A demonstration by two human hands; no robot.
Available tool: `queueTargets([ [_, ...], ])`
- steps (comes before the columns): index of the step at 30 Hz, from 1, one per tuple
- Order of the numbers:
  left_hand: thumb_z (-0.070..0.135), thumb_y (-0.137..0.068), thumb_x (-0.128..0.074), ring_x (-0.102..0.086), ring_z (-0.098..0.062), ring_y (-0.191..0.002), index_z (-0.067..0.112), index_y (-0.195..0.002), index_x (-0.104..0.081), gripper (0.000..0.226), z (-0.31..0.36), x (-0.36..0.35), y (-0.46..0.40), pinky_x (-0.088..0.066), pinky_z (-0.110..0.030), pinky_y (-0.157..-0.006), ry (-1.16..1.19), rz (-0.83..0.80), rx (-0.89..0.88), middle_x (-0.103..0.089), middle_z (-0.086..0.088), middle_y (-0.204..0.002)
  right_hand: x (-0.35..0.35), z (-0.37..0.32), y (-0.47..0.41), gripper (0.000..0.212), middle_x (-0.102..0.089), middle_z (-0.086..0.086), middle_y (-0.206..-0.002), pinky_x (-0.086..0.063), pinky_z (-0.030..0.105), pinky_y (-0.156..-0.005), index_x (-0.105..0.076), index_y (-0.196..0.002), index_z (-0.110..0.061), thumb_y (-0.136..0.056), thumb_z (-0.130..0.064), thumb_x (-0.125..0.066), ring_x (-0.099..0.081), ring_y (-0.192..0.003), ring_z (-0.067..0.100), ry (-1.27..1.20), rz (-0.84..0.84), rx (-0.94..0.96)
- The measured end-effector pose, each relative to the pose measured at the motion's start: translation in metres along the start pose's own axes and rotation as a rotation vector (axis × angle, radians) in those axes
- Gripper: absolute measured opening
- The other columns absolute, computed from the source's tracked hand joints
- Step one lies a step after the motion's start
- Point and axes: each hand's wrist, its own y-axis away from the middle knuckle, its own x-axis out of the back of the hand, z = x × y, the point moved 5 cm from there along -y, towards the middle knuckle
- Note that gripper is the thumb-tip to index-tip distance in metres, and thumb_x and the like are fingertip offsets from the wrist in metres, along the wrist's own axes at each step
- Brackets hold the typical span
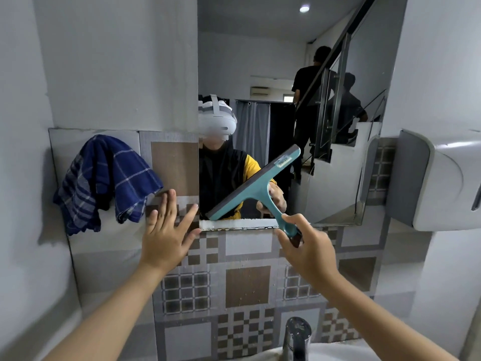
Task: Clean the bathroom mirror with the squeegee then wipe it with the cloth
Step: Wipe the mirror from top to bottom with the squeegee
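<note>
The mirror (281, 61) hangs on the wall ahead, above patterned tiles. My right hand (308, 250) grips the handle of a teal squeegee (256, 185), whose blade lies tilted against the mirror's lower part, left end low near the bottom edge. My left hand (166, 230) rests flat with spread fingers on the tiled wall just left of the mirror's lower left corner. A dark blue checked cloth (104, 178) hangs on the wall to the left of that hand.
A chrome tap (296, 337) rises over a white basin (325, 353) at the bottom. A grey-white dispenser (442, 178) juts from the right wall. The mirror reflects a staircase and a person in black.
</note>
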Motion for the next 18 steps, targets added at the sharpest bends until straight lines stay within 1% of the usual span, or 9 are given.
queueTargets([
  [2, 0.053, -0.090, -0.036, -0.026, -0.036, -0.138, 0.024, -0.140, -0.039, 0.058, 0.001, 0.000, 0.001, -0.024, -0.049, -0.108, -0.010, 0.014, 0.001, -0.026, -0.025, -0.149, 0.005, 0.009, -0.003, 0.034, -0.064, -0.005, -0.063, -0.026, 0.010, -0.038, -0.065, -0.107, -0.012, -0.079, -0.028, -0.077, -0.041, -0.041, 0.005, 0.037, -0.005, 0.040],
  [4, 0.053, -0.090, -0.037, -0.026, -0.037, -0.138, 0.024, -0.140, -0.038, 0.058, 0.001, -0.001, 0.001, -0.025, -0.049, -0.108, -0.015, 0.022, -0.002, -0.026, -0.025, -0.149, 0.009, 0.018, -0.006, 0.034, -0.060, -0.008, -0.063, -0.022, 0.009, -0.042, -0.065, -0.108, -0.012, -0.080, -0.029, -0.077, -0.039, -0.043, 0.004, 0.051, -0.010, 0.062],
  [8, 0.053, -0.090, -0.037, -0.024, -0.038, -0.139, 0.025, -0.144, -0.034, 0.060, 0.001, -0.002, 0.001, -0.026, -0.051, -0.107, -0.023, 0.014, -0.010, -0.024, -0.026, -0.150, 0.017, 0.033, -0.008, 0.034, -0.068, 0.000, -0.069, -0.027, 0.011, -0.044, -0.065, -0.107, -0.012, -0.079, -0.025, -0.078, -0.043, -0.046, 0.010, 0.057, -0.025, 0.122],
  [10, 0.052, -0.091, -0.036, -0.022, -0.039, -0.139, 0.026, -0.144, -0.032, 0.060, 0.001, -0.003, 0.001, -0.026, -0.051, -0.106, -0.027, 0.025, -0.024, -0.022, -0.027, -0.151, 0.023, 0.043, -0.007, 0.035, -0.067, -0.001, -0.069, -0.026, 0.010, -0.045, -0.066, -0.106, -0.011, -0.076, -0.022, -0.081, -0.042, -0.046, 0.010, 0.068, -0.023, 0.129],
  [12, 0.051, -0.091, -0.037, -0.023, -0.039, -0.139, 0.026, -0.144, -0.033, 0.059, 0.002, -0.004, 0.002, -0.027, -0.050, -0.105, -0.035, 0.046, -0.035, -0.022, -0.027, -0.150, 0.033, 0.057, -0.004, 0.035, -0.058, -0.007, -0.065, -0.027, 0.013, -0.046, -0.067, -0.105, -0.012, -0.075, -0.022, -0.081, -0.041, -0.045, 0.011, 0.069, -0.015, 0.103],
  [14, 0.051, -0.091, -0.038, -0.025, -0.039, -0.138, 0.025, -0.143, -0.035, 0.059, 0.002, -0.004, 0.002, -0.028, -0.050, -0.103, -0.037, 0.071, -0.038, -0.022, -0.028, -0.150, 0.045, 0.075, 0.002, 0.034, -0.054, -0.009, -0.064, -0.032, 0.018, -0.044, -0.067, -0.103, -0.012, -0.074, -0.020, -0.082, -0.042, -0.043, 0.016, 0.080, 0.009, 0.061],
  [16, 0.051, -0.091, -0.038, -0.025, -0.039, -0.138, 0.025, -0.143, -0.035, 0.059, 0.003, -0.005, 0.002, -0.027, -0.049, -0.103, -0.046, 0.087, -0.041, -0.022, -0.028, -0.150, 0.058, 0.094, 0.009, 0.033, -0.058, -0.005, -0.063, -0.038, 0.023, -0.039, -0.067, -0.102, -0.011, -0.074, -0.018, -0.082, -0.046, -0.041, 0.020, 0.091, 0.026, 0.009],
  [18, 0.051, -0.091, -0.038, -0.026, -0.039, -0.138, 0.025, -0.144, -0.034, 0.059, 0.003, -0.006, 0.003, -0.026, -0.047, -0.103, -0.066, 0.107, -0.047, -0.022, -0.027, -0.150, 0.069, 0.113, 0.016, 0.031, -0.064, -0.001, -0.066, -0.046, 0.031, -0.039, -0.066, -0.101, -0.014, -0.075, -0.020, -0.081, -0.051, -0.043, 0.024, 0.089, 0.042, -0.035],
])
